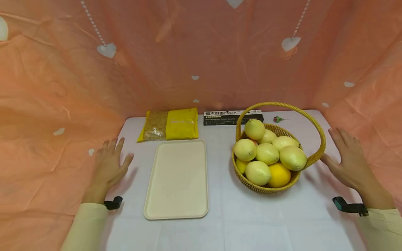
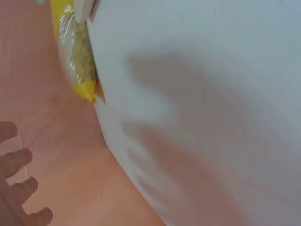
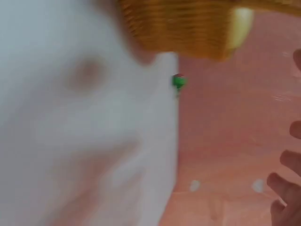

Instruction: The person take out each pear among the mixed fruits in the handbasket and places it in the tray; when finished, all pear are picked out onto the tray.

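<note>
My left hand [image 1: 110,165] hovers over the table's left edge with fingers spread and holding nothing, left of a beige rectangular tray [image 1: 177,179]. Over on the right, my right hand [image 1: 351,162] is likewise spread and bare, close beside the handle of a wicker basket [image 1: 251,185]. Pale yellow lemon-like fruits [image 1: 258,173] are heaped in this basket, with a deeper yellow-orange fruit [image 1: 279,175] low at the front. In the left wrist view, fingers [image 2: 19,162] show at the lower left; in the right wrist view, fingers [image 3: 284,186] show at the right edge.
Behind the tray lies a yellow bag of dry pasta [image 1: 182,123]. A black and white pasta box [image 1: 232,118] lies along the back edge, with a small red and green flower bud [image 1: 277,119] to its right. Pink-orange cloth with hearts [image 1: 194,52] encloses the white table [image 1: 185,235].
</note>
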Demonstrator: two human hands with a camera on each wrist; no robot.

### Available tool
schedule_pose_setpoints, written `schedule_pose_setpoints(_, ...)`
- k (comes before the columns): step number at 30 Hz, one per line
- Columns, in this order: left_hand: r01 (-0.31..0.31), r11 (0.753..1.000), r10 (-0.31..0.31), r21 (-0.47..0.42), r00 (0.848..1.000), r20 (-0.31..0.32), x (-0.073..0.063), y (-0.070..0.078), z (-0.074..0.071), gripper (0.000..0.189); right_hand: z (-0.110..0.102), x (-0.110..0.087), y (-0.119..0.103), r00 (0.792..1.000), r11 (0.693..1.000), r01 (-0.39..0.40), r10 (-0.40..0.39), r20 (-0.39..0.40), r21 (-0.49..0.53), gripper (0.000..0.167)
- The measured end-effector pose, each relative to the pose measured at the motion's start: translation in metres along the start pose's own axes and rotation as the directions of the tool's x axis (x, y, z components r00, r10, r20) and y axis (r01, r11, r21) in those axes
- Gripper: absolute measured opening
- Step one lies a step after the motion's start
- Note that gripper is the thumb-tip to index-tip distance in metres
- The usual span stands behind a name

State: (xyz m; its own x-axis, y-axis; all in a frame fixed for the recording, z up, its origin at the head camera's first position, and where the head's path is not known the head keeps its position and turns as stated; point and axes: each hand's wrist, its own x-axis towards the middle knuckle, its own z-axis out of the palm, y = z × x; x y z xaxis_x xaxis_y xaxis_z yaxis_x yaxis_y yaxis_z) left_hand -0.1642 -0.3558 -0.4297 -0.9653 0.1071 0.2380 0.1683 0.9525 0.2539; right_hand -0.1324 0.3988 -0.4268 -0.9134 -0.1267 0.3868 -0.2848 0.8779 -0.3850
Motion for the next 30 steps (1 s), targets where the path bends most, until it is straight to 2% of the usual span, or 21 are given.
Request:
schedule_pose_setpoints(3, 0.004, 0.991, -0.013, -0.135, 0.998, -0.063, -0.007, -0.006, -0.005, 0.073, -0.01, -0.017, -0.014, 0.994, 0.991, -0.087, 0.093, -0.062, 0.103, 0.086)
schedule_pose_setpoints(6, 0.01, 0.954, -0.054, -0.3, 0.989, -0.139, -0.013, -0.007, -0.011, 0.065, -0.021, -0.033, -0.031, 0.974, 0.972, -0.124, 0.157, -0.161, 0.199, 0.084)
schedule_pose_setpoints(8, 0.011, 0.91, -0.1, -0.414, 0.976, -0.195, -0.015, -0.005, -0.014, 0.058, -0.028, -0.04, -0.043, 0.96, 0.951, -0.085, 0.158, -0.232, 0.296, 0.082)
schedule_pose_setpoints(10, -0.013, 0.845, -0.148, -0.535, 0.955, -0.257, -0.016, -0.001, -0.016, 0.052, -0.034, -0.045, -0.053, 0.951, 0.925, 0.005, 0.113, -0.286, 0.38, 0.081)
schedule_pose_setpoints(11, -0.036, 0.801, -0.168, -0.598, 0.945, -0.282, -0.016, 0.001, -0.017, 0.05, -0.037, -0.047, -0.058, 0.949, 0.909, 0.049, 0.087, -0.303, 0.414, 0.081)
schedule_pose_setpoints(12, -0.075, 0.736, -0.18, -0.673, 0.936, -0.301, -0.016, 0.002, -0.017, 0.049, -0.039, -0.049, -0.062, 0.946, 0.891, 0.102, 0.051, -0.32, 0.442, 0.079)
schedule_pose_setpoints(14, -0.189, 0.566, -0.176, -0.802, 0.923, -0.342, -0.014, 0.006, -0.019, 0.048, -0.045, -0.052, -0.07, 0.938, 0.871, 0.186, -0.02, -0.347, 0.454, 0.074)
schedule_pose_setpoints(15, -0.246, 0.476, -0.163, -0.844, 0.919, -0.36, -0.012, 0.007, -0.019, 0.048, -0.047, -0.053, -0.073, 0.934, 0.861, 0.228, -0.06, -0.353, 0.456, 0.072)
schedule_pose_setpoints(16, -0.288, 0.399, -0.153, -0.871, 0.915, -0.372, -0.011, 0.008, -0.019, 0.048, -0.048, -0.053, -0.079, 0.934, 0.842, 0.251, -0.08, -0.349, 0.478, 0.07)
schedule_pose_setpoints(17, -0.315, 0.338, -0.143, -0.887, 0.914, -0.379, -0.009, 0.009, -0.019, 0.048, -0.05, -0.053, -0.085, 0.934, 0.821, 0.273, -0.102, -0.341, 0.502, 0.069)
schedule_pose_setpoints(18, -0.332, 0.288, -0.134, -0.898, 0.915, -0.381, -0.007, 0.01, -0.018, 0.047, -0.051, -0.052, -0.091, 0.932, 0.775, 0.307, -0.127, -0.34, 0.552, 0.068)
schedule_pose_setpoints(19, -0.334, 0.273, -0.126, -0.902, 0.917, -0.377, -0.004, 0.011, -0.017, 0.047, -0.052, -0.05, -0.099, 0.934, 0.746, 0.32, -0.143, -0.328, 0.584, 0.069)
schedule_pose_setpoints(21, -0.302, 0.298, -0.121, -0.906, 0.929, -0.35, 0.003, 0.013, -0.015, 0.047, -0.052, -0.043, -0.114, 0.93, 0.629, 0.36, -0.185, -0.317, 0.689, 0.072)
schedule_pose_setpoints(22, -0.274, 0.334, -0.121, -0.902, 0.937, -0.329, 0.006, 0.015, -0.013, 0.047, -0.052, -0.039, -0.122, 0.928, 0.562, 0.371, -0.2, -0.313, 0.74, 0.074)
schedule_pose_setpoints(24, -0.22, 0.439, -0.095, -0.871, 0.953, -0.289, 0.014, 0.018, -0.01, 0.047, -0.049, -0.028, -0.135, 0.912, 0.44, 0.406, -0.248, -0.326, 0.801, 0.075)
schedule_pose_setpoints(25, -0.196, 0.488, -0.084, -0.851, 0.96, -0.269, 0.018, 0.02, -0.008, 0.047, -0.047, -0.023, -0.14, 0.909, 0.418, 0.41, -0.264, -0.324, 0.811, 0.075)
schedule_pose_setpoints(26, -0.176, 0.531, -0.071, -0.829, 0.965, -0.251, 0.022, 0.022, -0.006, 0.048, -0.044, -0.018, -0.144, 0.902, 0.377, 0.419, -0.282, -0.328, 0.826, 0.075)
schedule_pose_setpoints(27, -0.164, 0.571, -0.053, -0.805, 0.97, -0.236, 0.026, 0.023, -0.004, 0.047, -0.04, -0.013, -0.147, 0.9, 0.37, 0.419, -0.291, -0.325, 0.83, 0.074)
schedule_pose_setpoints(28, -0.151, 0.604, -0.04, -0.783, 0.975, -0.219, 0.03, 0.025, -0.002, 0.046, -0.036, -0.009, -0.148, 0.902, 0.385, 0.413, -0.298, -0.313, 0.825, 0.074)
schedule_pose_setpoints(29, -0.136, 0.634, -0.026, -0.761, 0.98, -0.197, 0.033, 0.026, 0.0, 0.046, -0.032, -0.004, -0.149, 0.906, 0.405, 0.404, -0.304, -0.296, 0.82, 0.074)
schedule_pose_setpoints(30, -0.116, 0.646, -0.022, -0.755, 0.985, -0.17, 0.037, 0.028, 0.001, 0.045, -0.028, 0.0, -0.148, 0.914, 0.45, 0.388, -0.301, -0.272, 0.804, 0.074)
